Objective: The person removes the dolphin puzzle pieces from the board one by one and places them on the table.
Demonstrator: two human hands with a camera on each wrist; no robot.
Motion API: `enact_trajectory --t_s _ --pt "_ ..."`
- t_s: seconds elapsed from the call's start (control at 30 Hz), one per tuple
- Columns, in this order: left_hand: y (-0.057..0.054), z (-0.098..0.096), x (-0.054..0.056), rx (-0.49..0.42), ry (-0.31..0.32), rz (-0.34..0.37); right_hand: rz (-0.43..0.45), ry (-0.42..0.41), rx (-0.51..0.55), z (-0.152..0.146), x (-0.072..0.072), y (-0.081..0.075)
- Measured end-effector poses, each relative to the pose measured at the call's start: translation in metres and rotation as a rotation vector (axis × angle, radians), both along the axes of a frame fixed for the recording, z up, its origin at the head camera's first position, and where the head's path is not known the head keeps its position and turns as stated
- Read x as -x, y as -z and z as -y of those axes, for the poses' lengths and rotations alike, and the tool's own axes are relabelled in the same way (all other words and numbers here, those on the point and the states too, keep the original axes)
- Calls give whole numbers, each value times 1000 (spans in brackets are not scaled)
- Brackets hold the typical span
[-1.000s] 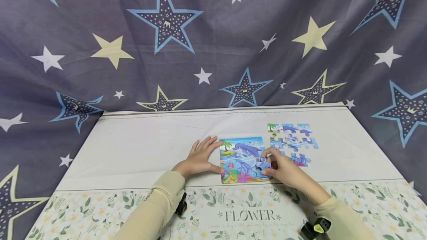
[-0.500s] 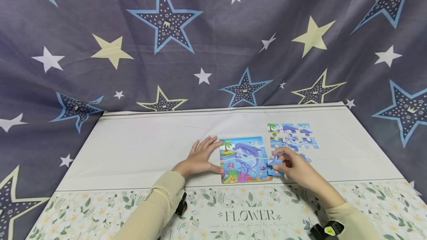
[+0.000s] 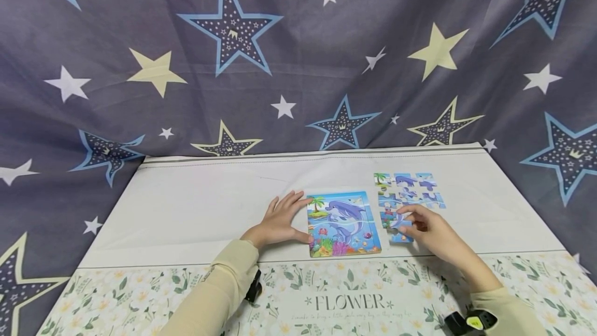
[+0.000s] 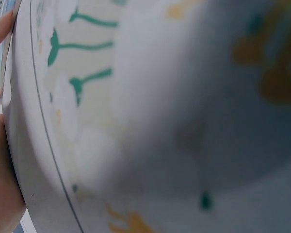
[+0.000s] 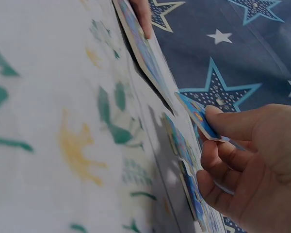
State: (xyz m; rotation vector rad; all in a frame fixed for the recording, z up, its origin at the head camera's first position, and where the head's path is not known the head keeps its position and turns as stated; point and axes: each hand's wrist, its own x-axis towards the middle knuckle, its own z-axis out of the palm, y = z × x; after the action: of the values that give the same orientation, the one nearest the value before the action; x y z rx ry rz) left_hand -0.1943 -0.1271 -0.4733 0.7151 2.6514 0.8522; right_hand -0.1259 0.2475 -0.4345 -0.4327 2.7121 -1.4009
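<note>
A square puzzle board (image 3: 342, 227) printed with a dolphin, a palm tree and coral lies on the white part of the table cover. Along its left edge rests my left hand (image 3: 276, 222), fingers spread, index fingertip near the upper corner and thumb near the lower one. My right hand (image 3: 431, 231) pinches a blue puzzle piece (image 3: 402, 235) between thumb and fingers, to the right of the board. In the right wrist view this puzzle piece (image 5: 203, 119) is tilted, and more pieces lie beneath the hand. The left wrist view catches only part of the left hand (image 4: 2, 160).
Loose puzzle pieces (image 3: 407, 191) lie in rough rows right of the board, the nearest row partly hidden by the right hand. The table cover (image 3: 210, 201) has a floral front strip with the word FLOWER. A star-patterned curtain (image 3: 298, 56) hangs behind the table.
The right hand has carried the puzzle piece from over the board's lower right part out to the right, beside the loose pieces. The left hand stays on the board's left edge.
</note>
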Motion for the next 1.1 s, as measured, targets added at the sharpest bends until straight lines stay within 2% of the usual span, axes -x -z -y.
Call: enact_trajectory --t_s 0.2,0.4,0.6,0.83,1.1 --pt "2 0 1 18 0 0 -2 21 -20 -14 0 -4" --pt "3 0 3 15 3 -2 -45 37 -24 -27 1 -4" --pt "-7 0 -1 15 1 25 -86 60 -38 -40 2 -1" --pt "-13 -1 -4 6 9 21 -53 117 -65 -49 2 -3" --pt "-3 0 -1 9 4 8 -53 176 -112 -58 1 -2"
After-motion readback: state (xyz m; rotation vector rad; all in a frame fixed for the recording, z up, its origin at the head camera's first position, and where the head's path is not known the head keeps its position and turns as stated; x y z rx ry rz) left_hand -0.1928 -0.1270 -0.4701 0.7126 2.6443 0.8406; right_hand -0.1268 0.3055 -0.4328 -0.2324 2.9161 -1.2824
